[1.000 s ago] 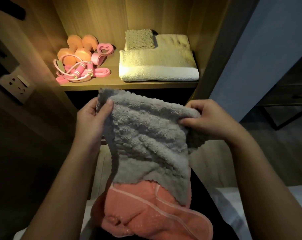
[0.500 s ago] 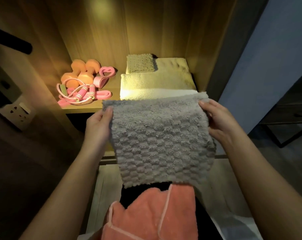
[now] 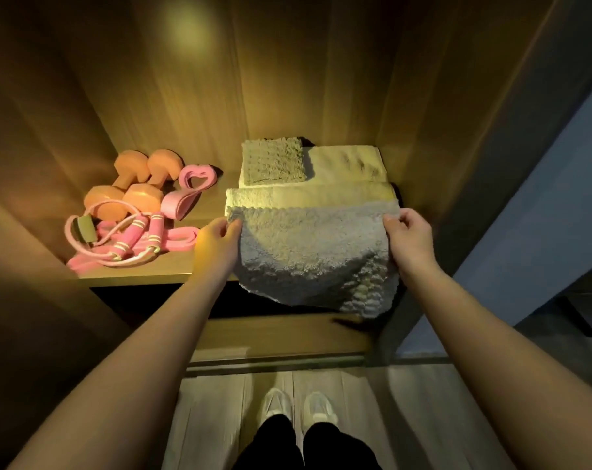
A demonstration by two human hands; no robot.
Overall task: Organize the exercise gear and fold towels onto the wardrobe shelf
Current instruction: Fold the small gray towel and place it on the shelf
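Note:
A folded grey towel (image 3: pixel 315 252) lies across the front of the white folded towel (image 3: pixel 321 195) on the wooden wardrobe shelf (image 3: pixel 135 274), its near edge hanging past the shelf front. My left hand (image 3: pixel 218 242) pinches its left corner and my right hand (image 3: pixel 408 235) pinches its right corner. A small grey cloth (image 3: pixel 272 161) sits folded on the back of the white towel. On the shelf's left lie two orange dumbbells (image 3: pixel 132 184), a pink jump rope (image 3: pixel 125 242) and pink resistance bands (image 3: pixel 189 189).
Wooden wardrobe walls close in the shelf on the left, back and right (image 3: pixel 457 130). Below the shelf is a dark gap and a lower wooden ledge (image 3: pixel 281 337). My feet in light shoes (image 3: pixel 299 407) stand on the pale floor. A blue-grey wall (image 3: pixel 542 198) rises at the right.
Both hands carried the grey towel forward and laid it on the white towel on the shelf. The coral towel that hung below has dropped out of view.

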